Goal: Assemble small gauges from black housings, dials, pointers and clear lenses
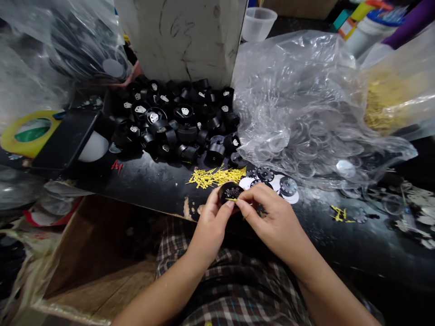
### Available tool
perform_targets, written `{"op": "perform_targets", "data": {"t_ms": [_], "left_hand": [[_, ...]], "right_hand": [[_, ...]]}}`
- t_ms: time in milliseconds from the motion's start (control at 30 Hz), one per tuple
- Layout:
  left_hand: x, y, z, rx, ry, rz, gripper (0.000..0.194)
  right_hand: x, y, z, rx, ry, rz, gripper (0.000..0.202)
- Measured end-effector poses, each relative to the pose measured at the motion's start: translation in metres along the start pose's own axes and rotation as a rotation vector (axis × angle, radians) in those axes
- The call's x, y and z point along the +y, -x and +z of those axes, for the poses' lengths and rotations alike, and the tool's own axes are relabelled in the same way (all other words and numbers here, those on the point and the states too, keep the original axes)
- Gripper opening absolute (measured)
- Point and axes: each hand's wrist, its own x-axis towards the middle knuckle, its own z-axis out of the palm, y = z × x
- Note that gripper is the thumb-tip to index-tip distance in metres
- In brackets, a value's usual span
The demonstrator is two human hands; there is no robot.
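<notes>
Gripping a round black piece with pale dial markings [228, 190] by its rim, the left hand [211, 219] held it just over the front edge of the dark, glossy tabletop [142, 183], before the person's lap. A slim yellow plastic pointer [232, 199] lay across the near part of its face, by the left thumb. The right hand [272, 219] met it from the other side, thumb and forefinger drawn together at the pointer's end; whether they pinched it or merely pressed on it could not be told. Good handling here seemed to ask for a firm hold on the rim alone, the face level and the thumb clear of the markings, while the right fingertips guided the pointer lightly, since so thin a part would probably bend or slip under a hard push. Just beyond the hands lay a loose heap of yellow plastic pointers [217, 176], near enough for a short reach, and beside it overlapping black-and-white printed discs [265, 174]. Farther back spread a crowd of black cylindrical housings [187, 132]; to their right slumped a clear plastic bag of transparent round covers [302, 140]. A few red pointers [116, 165] lay well apart, toward the left, best left unmixed with the yellow.
</notes>
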Motion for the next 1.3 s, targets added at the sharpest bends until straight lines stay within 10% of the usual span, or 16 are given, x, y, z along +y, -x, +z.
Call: {"op": "perform_targets", "data": {"t_ms": [700, 1033, 1300], "left_hand": [[0.009, 0.017, -0.007, 0.074, -0.543, 0.281, 0.031], [0.018, 0.006, -0.012, -0.153, -0.216, -0.077, 0.038], [0.008, 0.013, -0.005, 0.0, -0.149, -0.135, 0.041]], "right_hand": [[-0.01, 0.015, 0.006, 0.001, -0.017, 0.112, 0.02], [0.0, 0.007, -0.002, 0.011, 0.153, -0.091, 0.006], [-0.006, 0.001, 0.005, 0.102, 0.327, -0.2, 0.012]]}}
